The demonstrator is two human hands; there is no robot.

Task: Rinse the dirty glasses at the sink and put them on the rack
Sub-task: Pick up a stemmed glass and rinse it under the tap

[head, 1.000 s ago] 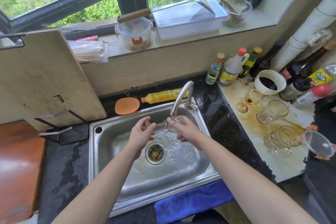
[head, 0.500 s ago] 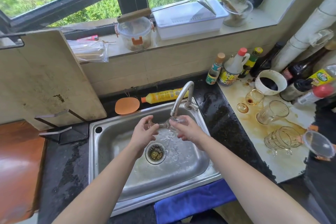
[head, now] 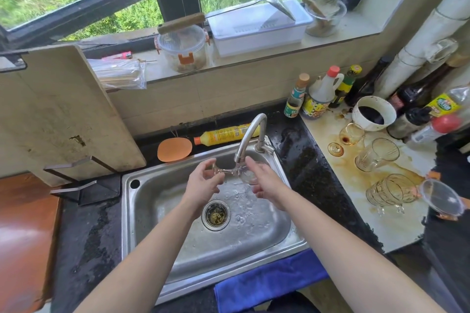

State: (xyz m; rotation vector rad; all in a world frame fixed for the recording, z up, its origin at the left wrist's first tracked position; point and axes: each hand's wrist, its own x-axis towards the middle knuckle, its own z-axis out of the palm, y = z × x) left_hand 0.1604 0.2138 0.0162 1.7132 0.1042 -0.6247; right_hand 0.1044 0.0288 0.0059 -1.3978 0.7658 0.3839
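Fingers [head: 204, 166] of the left hand [head: 201, 185] pinch the wine glass [head: 246, 176] by its foot; the right hand [head: 267, 183] grips its bowl under the faucet [head: 248, 134]. Wet, it could slip and crack in the sink [head: 254, 234].

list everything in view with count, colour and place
sink: 1, steel, centre
tap: 1, steel, behind sink
stemmed glass: 1, clear, sideways under tap
dirty glasses: at least 3, clear, brown-stained, counter right of sink
white bowl: 1, dark liquid inside, behind those glasses
bottles: several, mixed, back right corner
yellow bottle: 1, lying behind sink
cutting board: 1, pale, leaning at left
cloth: 1, blue, sink's front edge
white box: 1, windowsill
left grip: 1, bare hand, pinches glass's foot
right grip: 1, bare hand, curls round glass's cup
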